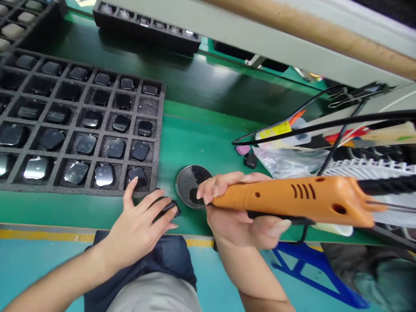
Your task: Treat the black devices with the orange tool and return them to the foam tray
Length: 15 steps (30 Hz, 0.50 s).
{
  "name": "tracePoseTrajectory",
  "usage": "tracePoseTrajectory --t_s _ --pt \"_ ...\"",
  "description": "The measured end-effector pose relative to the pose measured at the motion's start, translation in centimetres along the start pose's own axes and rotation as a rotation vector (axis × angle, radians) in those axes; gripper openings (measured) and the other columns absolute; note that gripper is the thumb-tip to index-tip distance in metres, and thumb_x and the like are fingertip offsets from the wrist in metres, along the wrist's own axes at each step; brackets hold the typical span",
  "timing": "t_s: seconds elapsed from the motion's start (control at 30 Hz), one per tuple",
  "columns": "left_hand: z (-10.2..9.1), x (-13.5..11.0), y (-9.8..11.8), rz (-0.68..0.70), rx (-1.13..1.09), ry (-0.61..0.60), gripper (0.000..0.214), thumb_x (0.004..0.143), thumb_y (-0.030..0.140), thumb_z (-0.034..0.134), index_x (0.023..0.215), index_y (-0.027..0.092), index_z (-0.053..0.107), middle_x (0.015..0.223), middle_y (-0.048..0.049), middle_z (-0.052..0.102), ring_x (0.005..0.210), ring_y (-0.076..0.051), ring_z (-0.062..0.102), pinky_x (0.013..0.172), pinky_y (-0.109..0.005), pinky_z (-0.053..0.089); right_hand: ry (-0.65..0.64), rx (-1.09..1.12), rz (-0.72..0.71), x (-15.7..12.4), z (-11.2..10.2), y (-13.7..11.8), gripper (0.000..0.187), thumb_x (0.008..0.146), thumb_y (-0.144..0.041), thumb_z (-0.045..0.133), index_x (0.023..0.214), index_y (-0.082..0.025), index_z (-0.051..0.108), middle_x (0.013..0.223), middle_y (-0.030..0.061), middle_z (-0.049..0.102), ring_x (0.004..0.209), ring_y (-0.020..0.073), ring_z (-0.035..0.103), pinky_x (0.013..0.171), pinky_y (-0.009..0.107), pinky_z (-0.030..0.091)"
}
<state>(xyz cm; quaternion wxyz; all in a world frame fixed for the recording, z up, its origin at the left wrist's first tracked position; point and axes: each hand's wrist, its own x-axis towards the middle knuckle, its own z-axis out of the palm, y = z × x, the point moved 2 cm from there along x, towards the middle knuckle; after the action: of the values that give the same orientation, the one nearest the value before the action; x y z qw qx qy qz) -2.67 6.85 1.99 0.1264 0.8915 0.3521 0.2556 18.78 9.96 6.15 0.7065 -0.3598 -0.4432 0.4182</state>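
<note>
Electronics workshop: green bench mat, foam parts tray.

Passage is left over the green bench mat, between the black foam tray and the plastic bag. Movement rightward from the left hand and the dark object gripped in it is obstructed by the perforated round pad, then by the orange tool handle held in the right hand; black cables are strung above the bag.
</note>
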Motion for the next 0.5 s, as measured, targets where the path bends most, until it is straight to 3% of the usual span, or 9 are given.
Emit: tracePoseTrajectory --t_s 0.2,0.5 --pt "0.12 0.18 0.14 -0.011 -0.008 0.021 0.022 0.106 0.03 0.076 0.127 0.026 0.08 0.123 -0.0036 0.085 0.128 -0.024 0.074 0.143 -0.066 0.004 -0.013 -0.015 0.012 0.06 0.01 0.13 0.048 0.091 -0.076 0.07 0.115 -0.034 0.07 0.082 -0.0036 0.068 0.058 0.0164 0.062 0.053 0.036 0.057" --pt "0.25 0.11 0.07 -0.01 -0.006 0.007 0.023 0.106 0.028 0.075 0.129 0.026 0.079 0.125 -0.0041 0.084 0.129 -0.024 0.074 0.143 -0.068 0.007 -0.006 -0.034 0.004 0.11 0.14 -0.01 0.049 0.091 -0.077 0.07 0.114 -0.035 0.07 0.08 -0.0041 0.067 0.056 0.0162 0.061 0.052 0.036 0.056"
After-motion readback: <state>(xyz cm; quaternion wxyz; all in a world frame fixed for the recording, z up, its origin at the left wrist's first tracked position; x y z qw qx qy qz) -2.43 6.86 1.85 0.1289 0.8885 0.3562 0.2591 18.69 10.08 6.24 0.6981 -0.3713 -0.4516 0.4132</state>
